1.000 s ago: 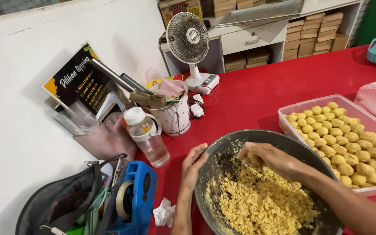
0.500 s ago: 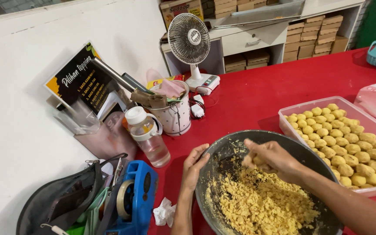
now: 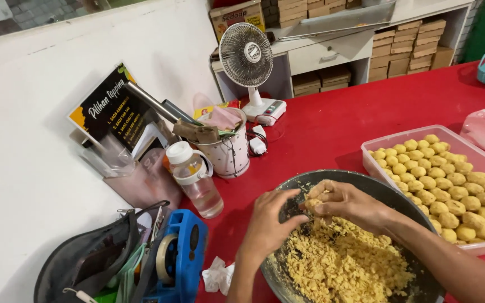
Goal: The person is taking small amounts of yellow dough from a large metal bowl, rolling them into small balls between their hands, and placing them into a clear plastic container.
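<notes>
A dark metal bowl of crumbly yellow dough sits on the red table in front of me. My right hand is closed around a lump of that dough above the bowl's far side. My left hand rests at the bowl's left rim, fingers spread and reaching toward the lump, holding nothing that I can see. To the right stands a clear plastic tray filled with several rolled yellow dough balls.
A clear water bottle, a white spotted cup of utensils, a small white fan and a black menu sign stand at the back left. A blue tape dispenser and dark pouch lie near left. Crumpled tissue lies by the bowl.
My right hand has lifted a lump of dough and drawn left toward the bowl's far rim. My left hand has moved in from the rim toward it.
</notes>
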